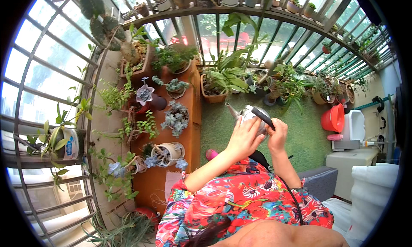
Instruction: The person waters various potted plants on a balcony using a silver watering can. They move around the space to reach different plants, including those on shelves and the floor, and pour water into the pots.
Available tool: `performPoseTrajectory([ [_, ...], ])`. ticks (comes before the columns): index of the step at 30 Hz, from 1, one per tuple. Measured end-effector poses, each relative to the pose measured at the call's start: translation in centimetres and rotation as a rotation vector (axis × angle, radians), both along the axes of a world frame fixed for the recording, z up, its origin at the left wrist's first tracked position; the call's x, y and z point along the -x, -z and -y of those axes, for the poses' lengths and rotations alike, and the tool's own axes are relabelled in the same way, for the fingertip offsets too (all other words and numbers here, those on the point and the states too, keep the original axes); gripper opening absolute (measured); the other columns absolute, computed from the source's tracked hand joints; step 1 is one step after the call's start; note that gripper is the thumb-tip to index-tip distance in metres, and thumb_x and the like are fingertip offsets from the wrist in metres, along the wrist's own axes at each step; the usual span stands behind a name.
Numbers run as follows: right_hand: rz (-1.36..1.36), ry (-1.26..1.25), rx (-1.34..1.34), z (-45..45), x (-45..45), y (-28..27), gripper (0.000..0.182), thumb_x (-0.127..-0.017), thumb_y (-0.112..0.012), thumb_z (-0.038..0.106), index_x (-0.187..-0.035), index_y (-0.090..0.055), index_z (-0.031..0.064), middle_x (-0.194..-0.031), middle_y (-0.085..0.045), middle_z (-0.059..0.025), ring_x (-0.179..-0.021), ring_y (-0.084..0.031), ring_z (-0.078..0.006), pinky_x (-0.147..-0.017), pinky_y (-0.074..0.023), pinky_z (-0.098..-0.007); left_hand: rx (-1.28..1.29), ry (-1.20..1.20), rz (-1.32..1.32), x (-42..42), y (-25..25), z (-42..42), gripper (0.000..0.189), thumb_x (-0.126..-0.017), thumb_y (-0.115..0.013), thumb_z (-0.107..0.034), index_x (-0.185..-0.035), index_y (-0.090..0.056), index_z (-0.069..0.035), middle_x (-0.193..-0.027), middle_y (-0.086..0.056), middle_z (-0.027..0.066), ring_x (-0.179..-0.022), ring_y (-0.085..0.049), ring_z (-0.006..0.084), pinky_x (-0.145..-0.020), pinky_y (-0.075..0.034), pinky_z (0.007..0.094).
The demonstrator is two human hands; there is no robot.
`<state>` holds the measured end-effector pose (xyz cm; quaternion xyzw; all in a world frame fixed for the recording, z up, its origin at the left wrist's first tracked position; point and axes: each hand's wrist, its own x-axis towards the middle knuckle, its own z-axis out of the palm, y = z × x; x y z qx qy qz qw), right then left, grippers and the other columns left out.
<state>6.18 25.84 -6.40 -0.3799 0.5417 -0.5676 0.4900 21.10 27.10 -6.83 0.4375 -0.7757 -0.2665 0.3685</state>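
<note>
A silvery metal kettle [256,111] with a long spout and a black handle is held up before me, above the green floor covering. Its spout points to the upper left. My right hand [277,132] grips the lower right end of the black handle. My left hand [246,136] lies with its fingers spread over the kettle's near side and top; whether it grips anything cannot be told. Beyond the kettle, leafy plants stand in pots, among them a rectangular brown planter [214,98].
Left of me, a brown wooden cabinet [195,118] bears succulents, including one in a white pot [175,154]. Barred windows surround the balcony, with more pots on the upper ledge. At right are a red bucket [331,118], a white basin [357,124] and a pale cabinet [344,173].
</note>
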Motion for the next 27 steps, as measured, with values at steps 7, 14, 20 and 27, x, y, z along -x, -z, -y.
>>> performPoseTrajectory([
  [7, -0.153, -0.083, 0.045, 4.3, 5.6, 0.3, 0.03, -0.085, -0.046, 0.019, -0.06, -0.051, 0.0033, -0.059, -0.049, -0.0004, -0.053, -0.046, -0.0067, -0.047, -0.0392, -0.0219, 0.093, -0.015, 0.112, 5.3, 0.3, 4.4, 0.054, -0.082, -0.058, -0.024, -0.124, -0.04, 0.004, -0.117, -0.048, 0.0195, -0.112, -0.046, 0.0348, -0.102, -0.023, 0.0554],
  [14, 0.013, -0.027, 0.142, 7.0, 9.5, -0.8, 0.027, -0.085, -0.049, 0.015, -0.064, -0.058, 0.0008, -0.054, -0.044, 0.0057, -0.049, -0.034, -0.0018, -0.043, -0.0246, -0.0204, 0.054, 0.062, 0.08, 10.3, 0.4, 7.5, 0.054, -0.085, -0.053, -0.022, -0.129, -0.035, 0.004, -0.124, -0.044, 0.0217, -0.119, -0.039, 0.0363, -0.104, -0.017, 0.0557],
  [20, 0.009, 0.045, 0.139, 6.7, 10.8, -1.1, 0.027, -0.085, -0.049, 0.013, -0.063, -0.057, 0.0005, -0.055, -0.046, 0.0051, -0.05, -0.036, -0.0019, -0.044, -0.0267, -0.0204, 0.046, 0.194, 0.135, 12.1, -0.5, 9.2, 0.053, -0.088, -0.049, -0.025, -0.129, -0.035, 0.005, -0.13, -0.039, 0.0223, -0.122, -0.037, 0.0356, -0.106, -0.014, 0.0544],
  [27, -0.001, 0.101, 0.159, 6.7, 12.7, -2.1, 0.025, -0.086, -0.048, 0.012, -0.067, -0.058, -0.0007, -0.058, -0.051, 0.0041, -0.052, -0.044, -0.0022, -0.045, -0.0337, -0.0207, 0.066, 0.361, 0.188, 14.2, -1.8, 11.5, 0.056, -0.093, -0.037, -0.036, -0.133, -0.034, 0.004, -0.14, -0.029, 0.0235, -0.133, -0.022, 0.0357, -0.108, -0.009, 0.0511],
])
